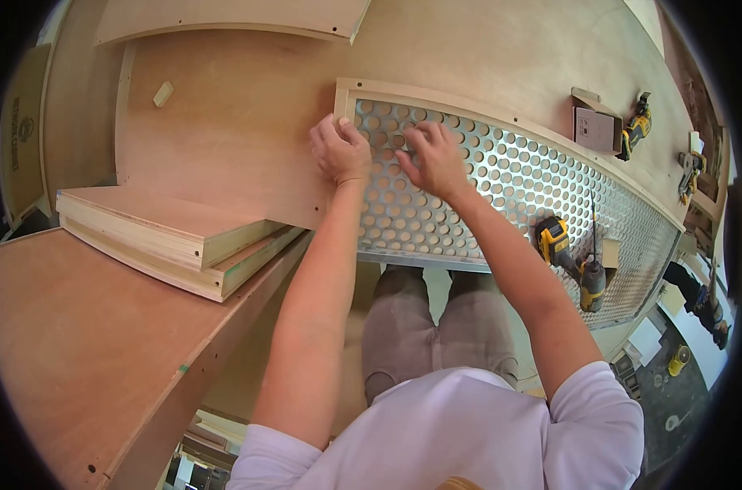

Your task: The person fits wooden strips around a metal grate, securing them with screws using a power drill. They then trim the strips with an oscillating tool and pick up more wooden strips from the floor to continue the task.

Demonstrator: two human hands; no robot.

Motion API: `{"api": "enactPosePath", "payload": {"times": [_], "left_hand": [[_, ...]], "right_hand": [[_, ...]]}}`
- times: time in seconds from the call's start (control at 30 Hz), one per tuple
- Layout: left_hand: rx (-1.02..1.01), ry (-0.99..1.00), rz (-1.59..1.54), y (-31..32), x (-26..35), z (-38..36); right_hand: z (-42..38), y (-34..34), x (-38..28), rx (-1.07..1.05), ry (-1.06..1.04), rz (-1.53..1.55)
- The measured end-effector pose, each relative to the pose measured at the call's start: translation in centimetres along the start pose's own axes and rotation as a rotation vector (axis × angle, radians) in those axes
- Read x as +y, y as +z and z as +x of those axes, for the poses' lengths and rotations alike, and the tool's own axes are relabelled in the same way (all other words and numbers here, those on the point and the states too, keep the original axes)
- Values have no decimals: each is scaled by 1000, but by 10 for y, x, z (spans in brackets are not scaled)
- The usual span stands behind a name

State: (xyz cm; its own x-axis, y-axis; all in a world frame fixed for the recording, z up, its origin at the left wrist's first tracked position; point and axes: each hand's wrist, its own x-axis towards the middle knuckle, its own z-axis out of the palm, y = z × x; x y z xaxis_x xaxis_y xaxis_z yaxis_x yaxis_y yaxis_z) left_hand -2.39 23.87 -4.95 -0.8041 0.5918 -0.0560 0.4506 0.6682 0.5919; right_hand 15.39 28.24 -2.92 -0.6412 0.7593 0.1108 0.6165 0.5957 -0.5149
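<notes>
A perforated metal sheet [501, 175] lies inside a pale wooden frame [436, 100]. At the frame's left end, my left hand [340, 151] rests with curled fingers and the thumb pressed close to them. Whatever it pinches there is too small or hidden to name. Over the left part of the sheet is my right hand [436, 161], palm down, its thumb and fingers apart and nothing visible in them. A yellow-black cordless drill [554, 237] and a second power tool with a long bit [592, 282] rest on the metal to the right of my right hand.
Two stacked wooden panels [167, 224] sit on a bench [85, 302] at the left. A small wood block [163, 94] lies at the upper left. Beyond the frame stand an open cardboard box [597, 129] and another yellow-black tool [637, 126]. A person [697, 302] shows at the far right.
</notes>
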Motion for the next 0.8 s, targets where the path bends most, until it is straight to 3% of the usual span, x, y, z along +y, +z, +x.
{"api": "enactPosePath", "payload": {"times": [0.23,0.43,0.8], "left_hand": [[-46,7,-41,-3,0,1],[-13,3,-19,1,0,0],[-154,-98,-89,-15,9,1]], "right_hand": [[-37,30,20,-60,-104,-200],[-37,30,20,-38,-107,-179],[-42,30,26,-52,-91,-144]]}}
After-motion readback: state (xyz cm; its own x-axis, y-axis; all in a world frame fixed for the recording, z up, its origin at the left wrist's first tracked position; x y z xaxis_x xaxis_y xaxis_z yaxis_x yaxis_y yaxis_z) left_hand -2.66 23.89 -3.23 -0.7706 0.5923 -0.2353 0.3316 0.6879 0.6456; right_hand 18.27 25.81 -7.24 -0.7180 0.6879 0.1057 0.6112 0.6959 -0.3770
